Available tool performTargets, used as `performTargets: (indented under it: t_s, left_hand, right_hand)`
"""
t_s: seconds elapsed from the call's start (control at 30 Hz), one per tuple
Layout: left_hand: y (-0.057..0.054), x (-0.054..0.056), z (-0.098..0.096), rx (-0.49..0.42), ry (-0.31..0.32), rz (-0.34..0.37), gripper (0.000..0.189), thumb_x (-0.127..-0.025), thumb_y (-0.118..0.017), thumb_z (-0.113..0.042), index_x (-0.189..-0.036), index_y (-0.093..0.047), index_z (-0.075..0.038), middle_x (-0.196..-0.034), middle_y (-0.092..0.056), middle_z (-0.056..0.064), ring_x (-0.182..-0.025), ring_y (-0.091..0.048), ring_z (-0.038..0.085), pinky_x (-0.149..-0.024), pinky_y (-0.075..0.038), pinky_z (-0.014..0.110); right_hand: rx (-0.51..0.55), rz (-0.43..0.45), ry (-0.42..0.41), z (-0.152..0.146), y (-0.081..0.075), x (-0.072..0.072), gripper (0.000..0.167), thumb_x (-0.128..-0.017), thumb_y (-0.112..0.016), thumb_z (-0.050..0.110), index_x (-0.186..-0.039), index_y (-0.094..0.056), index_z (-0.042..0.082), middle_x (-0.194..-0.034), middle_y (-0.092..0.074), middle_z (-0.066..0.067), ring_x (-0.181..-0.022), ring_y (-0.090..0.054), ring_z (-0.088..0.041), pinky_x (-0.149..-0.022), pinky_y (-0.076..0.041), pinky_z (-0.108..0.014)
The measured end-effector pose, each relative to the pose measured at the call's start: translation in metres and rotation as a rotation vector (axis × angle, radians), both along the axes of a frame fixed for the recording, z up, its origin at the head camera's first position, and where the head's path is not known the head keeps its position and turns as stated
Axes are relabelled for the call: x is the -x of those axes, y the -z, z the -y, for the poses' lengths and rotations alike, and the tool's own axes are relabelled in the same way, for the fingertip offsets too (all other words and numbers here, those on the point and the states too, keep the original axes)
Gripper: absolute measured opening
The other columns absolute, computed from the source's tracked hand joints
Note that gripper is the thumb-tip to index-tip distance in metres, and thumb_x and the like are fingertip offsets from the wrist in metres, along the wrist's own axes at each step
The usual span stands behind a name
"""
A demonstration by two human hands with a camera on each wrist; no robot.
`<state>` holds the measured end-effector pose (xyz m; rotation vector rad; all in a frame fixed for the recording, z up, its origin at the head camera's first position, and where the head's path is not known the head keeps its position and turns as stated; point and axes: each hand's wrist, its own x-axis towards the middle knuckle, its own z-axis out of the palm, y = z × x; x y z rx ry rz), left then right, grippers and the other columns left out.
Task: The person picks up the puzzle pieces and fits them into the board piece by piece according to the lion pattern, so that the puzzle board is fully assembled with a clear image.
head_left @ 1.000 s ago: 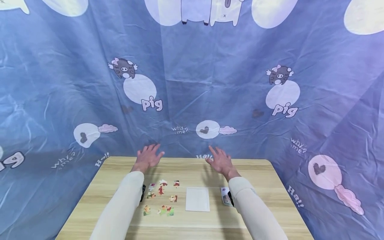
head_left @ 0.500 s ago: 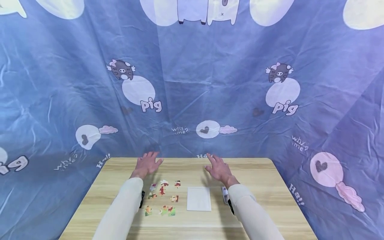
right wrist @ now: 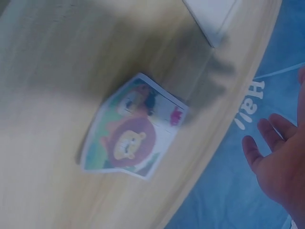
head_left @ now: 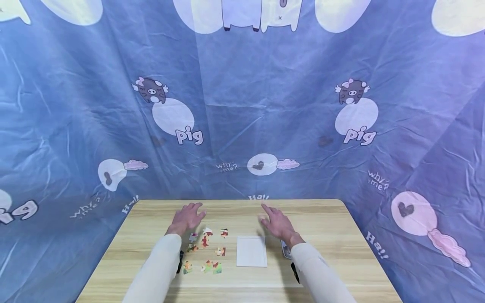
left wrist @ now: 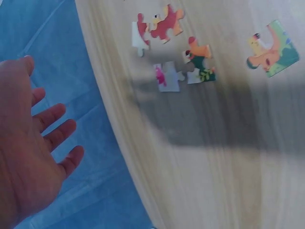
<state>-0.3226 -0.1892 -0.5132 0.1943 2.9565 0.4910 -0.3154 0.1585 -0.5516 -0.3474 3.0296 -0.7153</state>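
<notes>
My left hand (head_left: 186, 218) hovers over the far left of the table with its fingers spread, holding nothing. Just nearer to me lie several loose jigsaw puzzle pieces (head_left: 205, 241), printed in red, orange and green; the left wrist view shows a red piece (left wrist: 167, 24) and a green-edged corner piece (left wrist: 274, 49). On the other side my right hand (head_left: 279, 223) is also raised, fingers extended and nothing in them. Between the arms lies a flat white puzzle frame (head_left: 251, 251). A picture card (right wrist: 128, 129) with a lion lies below my right forearm, partly hidden by it in the head view.
The pale wooden table (head_left: 341, 261) has its far edge close beyond my hands. A blue cloth (head_left: 242, 126) with pig prints hangs behind it and along both sides. Dark wrist straps (head_left: 179, 261) show at the sleeves.
Both hands have come down and slightly back toward me from the table's far edge. The puzzle pieces, white frame and card lie where they were; the head view has shifted slightly.
</notes>
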Motion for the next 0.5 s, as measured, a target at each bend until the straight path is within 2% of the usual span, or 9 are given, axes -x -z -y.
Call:
performTargets:
  t_s: [0.23,0.5]
  left_hand:
    - [0.015,-0.004,0.003,-0.02,-0.018,0.027,0.056,-0.101,-0.038,-0.044,-0.147,-0.037,-0.012,-0.151,-0.038,0.019,-0.138,-0.032,0.046,-0.108,-0.023,0.067]
    - [0.031,-0.01,0.009,-0.021,-0.037,0.044,0.057,-0.101,-0.038,-0.045,-0.147,-0.037,-0.012,-0.151,-0.039,0.018,-0.137,-0.034,0.045,-0.109,-0.025,0.065]
  right_hand:
    - [0.012,0.017,-0.007,0.001,0.014,-0.006,0.058,-0.099,-0.047,0.04,-0.152,-0.03,0.023,-0.146,-0.045,-0.018,-0.131,-0.045,-0.042,-0.105,-0.035,-0.061]
    - [0.02,0.048,-0.003,0.002,0.025,-0.012,0.057,-0.098,-0.049,0.04,-0.15,-0.033,0.024,-0.147,-0.045,-0.017,-0.131,-0.045,-0.042,-0.105,-0.035,-0.06]
